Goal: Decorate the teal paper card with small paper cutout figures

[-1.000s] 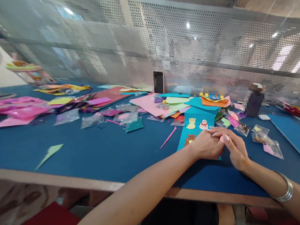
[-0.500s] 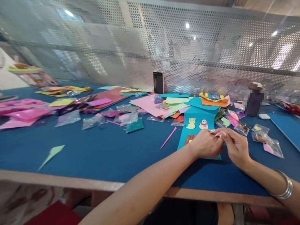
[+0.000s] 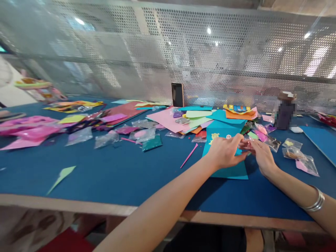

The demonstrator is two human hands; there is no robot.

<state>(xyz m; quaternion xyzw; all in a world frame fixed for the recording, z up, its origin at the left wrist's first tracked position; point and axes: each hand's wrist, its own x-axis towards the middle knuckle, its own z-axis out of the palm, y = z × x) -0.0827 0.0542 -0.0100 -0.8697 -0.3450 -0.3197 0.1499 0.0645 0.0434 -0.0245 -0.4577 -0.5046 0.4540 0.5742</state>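
Note:
A turquoise folded card lies on the blue table toward the right, with a yellow animal figure and a partly covered snowman on it. Over the card is my left hand, its thumb and fingers apart, hiding the card's middle. My right hand is at the card's right edge, its fingertips meeting those of my left hand. Whatever may be between the fingertips is too small to make out. A silver bangle sits on my right wrist.
Behind the card are coloured papers and an upright phone. Small plastic bags and a dark bottle are at the right. A pink strip lies left of the card. A perforated metal screen stands behind.
My left hand has opened out from a closed shape, its thumb and fingers now spread. My right hand has shifted slightly up and left. More of the card's lower part shows.

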